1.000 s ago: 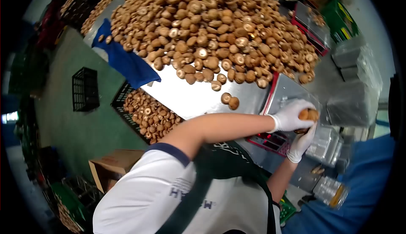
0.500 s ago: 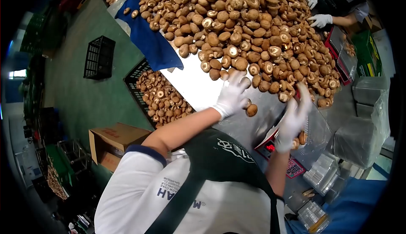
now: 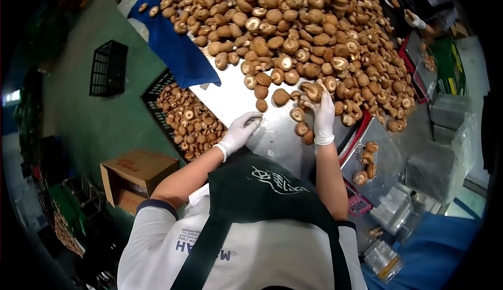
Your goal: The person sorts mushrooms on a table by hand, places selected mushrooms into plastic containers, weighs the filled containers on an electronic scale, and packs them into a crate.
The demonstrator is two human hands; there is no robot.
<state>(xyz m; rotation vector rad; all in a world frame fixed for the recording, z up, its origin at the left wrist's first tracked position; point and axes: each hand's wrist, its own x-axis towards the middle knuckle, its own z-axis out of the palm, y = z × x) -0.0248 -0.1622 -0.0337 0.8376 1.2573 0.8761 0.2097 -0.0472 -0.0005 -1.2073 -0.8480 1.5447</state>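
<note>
A large heap of brown mushrooms (image 3: 293,33) covers the metal table (image 3: 272,138). My left hand (image 3: 241,132), in a white glove, is over the table's near edge with its fingers drawn together; whatever they hold, if anything, is too small to name. My right hand (image 3: 322,113), also gloved, has its fingers around a mushroom (image 3: 313,91) at the front of the heap. Several loose mushrooms lie between my hands. On the scale (image 3: 374,151) to the right, a clear tray holds several mushrooms (image 3: 368,156).
A blue cloth (image 3: 178,46) hangs over the table's left edge. Below it stands a black crate of mushrooms (image 3: 188,117). A cardboard box (image 3: 137,172) is at lower left. Clear trays (image 3: 393,208) are stacked right. Across the heap, a co-worker's gloved hands (image 3: 415,19) are visible.
My left hand has drawn back from the heap toward the table's edge. My right hand has moved from the scale to the heap. Some mushrooms have shifted toward me, and the tray is now uncovered.
</note>
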